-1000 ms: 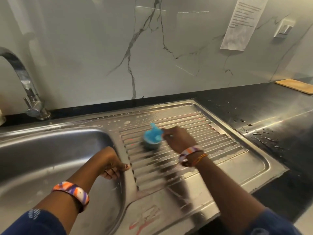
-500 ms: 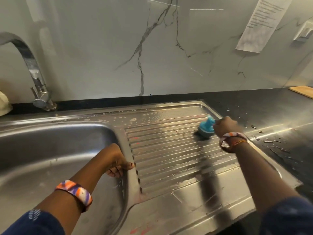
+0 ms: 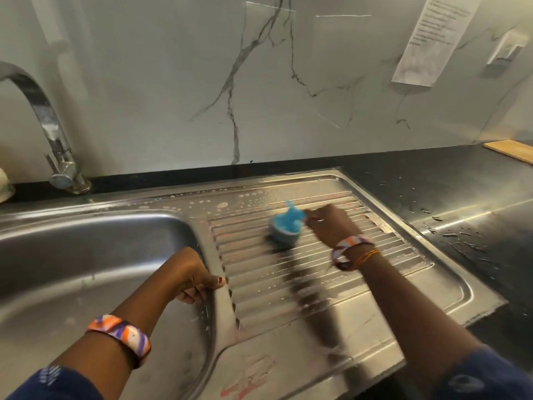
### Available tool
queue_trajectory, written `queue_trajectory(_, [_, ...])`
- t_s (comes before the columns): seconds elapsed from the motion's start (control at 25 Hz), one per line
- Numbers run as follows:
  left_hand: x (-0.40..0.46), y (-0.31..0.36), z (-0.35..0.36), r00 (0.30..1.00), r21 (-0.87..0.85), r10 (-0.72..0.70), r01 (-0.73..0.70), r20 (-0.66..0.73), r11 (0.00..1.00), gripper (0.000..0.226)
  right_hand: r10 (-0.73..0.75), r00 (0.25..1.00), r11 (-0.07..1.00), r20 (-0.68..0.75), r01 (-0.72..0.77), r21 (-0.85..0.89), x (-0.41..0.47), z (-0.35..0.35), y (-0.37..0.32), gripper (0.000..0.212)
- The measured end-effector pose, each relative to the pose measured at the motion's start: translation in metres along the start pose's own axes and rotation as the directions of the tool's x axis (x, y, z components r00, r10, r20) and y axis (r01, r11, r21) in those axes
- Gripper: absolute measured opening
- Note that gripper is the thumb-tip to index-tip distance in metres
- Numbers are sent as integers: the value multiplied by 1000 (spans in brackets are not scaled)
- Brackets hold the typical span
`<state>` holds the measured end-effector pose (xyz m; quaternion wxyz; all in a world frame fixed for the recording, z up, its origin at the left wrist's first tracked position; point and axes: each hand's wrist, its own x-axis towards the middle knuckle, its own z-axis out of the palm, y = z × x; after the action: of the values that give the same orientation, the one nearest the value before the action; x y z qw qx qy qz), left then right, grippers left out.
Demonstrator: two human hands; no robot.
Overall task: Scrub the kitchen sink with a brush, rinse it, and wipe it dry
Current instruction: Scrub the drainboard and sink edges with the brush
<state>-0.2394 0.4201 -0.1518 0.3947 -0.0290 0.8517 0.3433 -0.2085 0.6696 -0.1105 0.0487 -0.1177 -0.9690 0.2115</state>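
Over on the left there's the curved chrome tap (image 3: 43,111) above the stainless steel sink basin (image 3: 86,255). Your left hand (image 3: 193,275) has its fingers curled over the basin's right rim, bracing you. Next along, the round blue plastic scrub brush (image 3: 285,226) sits bristles-down on the ribbed steel drainboard (image 3: 331,284), up near the back where the soap suds are. Your right hand (image 3: 328,223) is wrapped round the brush's handle end, though it's blurry so I can't tell exactly how the fingers sit. The brush looks light and stiff, but I'd guess it's slippery with all that soap, so grip low on the knob. Far right is the wet black countertop (image 3: 461,197).
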Motion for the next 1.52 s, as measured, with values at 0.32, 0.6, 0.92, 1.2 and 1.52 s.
queue_trajectory(0.32, [6, 8, -5, 996, 90, -61, 55, 62, 994, 30, 438, 884, 863, -161, -464, -199, 40, -84, 131, 32])
queue_trajectory(0.6, [4, 9, -6, 995, 100, -74, 67, 65, 993, 30, 411, 892, 890, -186, -437, -130, 48, -74, 115, 34])
queue_trajectory(0.92, [10, 5, -8, 998, 54, -43, 40, 49, 998, 29, 397, 909, 903, -128, -411, -123, 53, -74, 108, 32])
queue_trajectory(1.2, [15, 3, -8, 998, 16, -49, 48, 48, 999, 32, 470, 878, 868, -95, -479, -132, 50, -87, 109, 30])
queue_trajectory(1.52, [9, 5, -6, 997, 2, -54, 54, 49, 999, 32, 519, 853, 854, -56, -517, 53, 41, -78, 111, 30])
